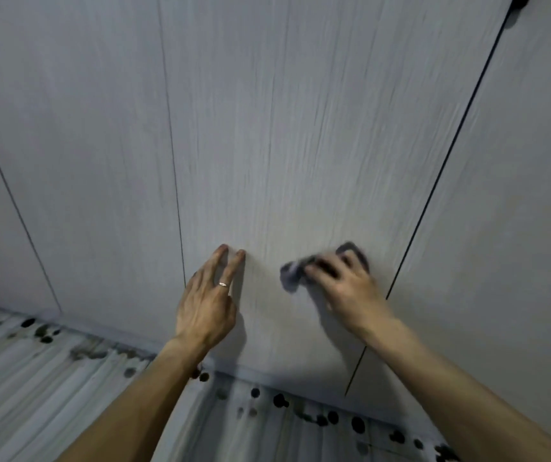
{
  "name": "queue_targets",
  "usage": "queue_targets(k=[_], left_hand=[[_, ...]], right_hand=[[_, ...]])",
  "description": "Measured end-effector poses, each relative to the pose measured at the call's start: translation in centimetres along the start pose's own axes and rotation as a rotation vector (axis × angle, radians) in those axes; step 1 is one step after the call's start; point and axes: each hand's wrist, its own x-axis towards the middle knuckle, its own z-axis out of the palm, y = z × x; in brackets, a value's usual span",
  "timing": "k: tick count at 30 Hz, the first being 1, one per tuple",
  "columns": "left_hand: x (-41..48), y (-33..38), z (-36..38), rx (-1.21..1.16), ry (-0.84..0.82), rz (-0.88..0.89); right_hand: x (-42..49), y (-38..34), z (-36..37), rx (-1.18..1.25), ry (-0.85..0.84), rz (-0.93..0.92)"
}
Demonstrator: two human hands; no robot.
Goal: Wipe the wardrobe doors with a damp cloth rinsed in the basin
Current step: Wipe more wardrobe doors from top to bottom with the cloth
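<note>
Dim, cool light is seen. A soft shadow is cast right of the left hand (206, 305); the right hand (345, 290) and cloth (291, 277) are blurred by motion.

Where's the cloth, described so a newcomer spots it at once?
Take the pale wood-grain wardrobe door filling mid-view. Low on it, the right hand holds a crumpled grey cloth against the panel. It is the only dark patch there; the left hand beside it holds nothing.

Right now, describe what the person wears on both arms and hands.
No sleeves are in view; both arms are bare. The left hand carries a thin silver-coloured ring on one finger. The right hand, blurred, shows no ring or glove. Neither wrist has a watch or bracelet.
</note>
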Motion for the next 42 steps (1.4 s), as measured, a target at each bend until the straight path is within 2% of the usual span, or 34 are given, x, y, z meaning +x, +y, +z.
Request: queue_targets(k=[3, 5, 6, 8, 11, 15, 16, 19, 22, 26, 29, 32, 34, 37, 39, 42], left_hand=[[0.2, -1.6, -0.5, -0.038, 0.012, -0.088], [0.5, -1.8, -0.6, -0.069, 0.027, -0.108], [0.6, -1.7, -0.6, -0.08, 0.03, -0.117], [0.6, -2.0, -0.5, -0.095, 0.033, -0.124], [-0.2, -2.7, 0.0, -0.114, 0.012, -0.128], [-2.6, -2.4, 1.2, -0.109, -0.197, -0.094], [-2.9, -1.8, 1.4, -0.106, -0.252, -0.064], [-3.8, 0.4, 3.5, -0.092, -0.365, 0.008], [-4.7, 2.4, 7.4, -0.091, -0.438, 0.031], [-7.0, 4.0, 10.8, -0.148, -0.542, -0.015], [-8.5, 4.5, 12.8, -0.271, -0.662, -0.134], [-9.3, 4.3, 12.6, -0.571, -0.697, -0.398], [-9.3, 4.0, 10.7, -0.811, -0.633, -0.645], [-9.8, 2.9, 6.3, -1.002, -0.637, -0.903], [-10.3, 2.6, 3.3, -1.047, -0.662, -0.96], [-11.2, 1.2, -3.3, -1.057, -0.523, -1.101]], right_hand=[[7.6, 0.0, -3.2, 0.043, 0.35, 0.211], [11.4, -0.9, -3.6, 0.045, 0.484, 0.281], [12.4, -1.4, -3.1, 0.03, 0.499, 0.268], [12.6, -2.8, 0.1, 0.003, 0.427, 0.143], [8.1, -5.2, 6.3, 0.053, 0.158, -0.075], [-3.4, -5.5, 11.1, 0.079, -0.363, 0.042], [-5.9, -5.0, 11.3, 0.066, -0.377, 0.052], [-11.4, -2.8, 10.6, 0.062, -0.271, 0.096], [-14.5, -1.7, 9.6, 0.237, -0.234, 0.311], [-16.2, -2.2, 7.5, 0.713, -0.267, 0.988], [-16.6, -2.1, 8.0, 1.112, -0.309, 1.384], [-14.9, -3.2, 8.3, 1.501, -0.421, 1.602], [-13.5, -4.2, 8.4, 1.654, -0.529, 1.599], [-10.7, -6.8, 8.2, 1.725, -0.713, 1.582], [-8.5, -8.9, 7.5, 1.779, -0.747, 1.619], [-2.7, -13.1, 5.0, 1.859, -0.856, 1.656]])
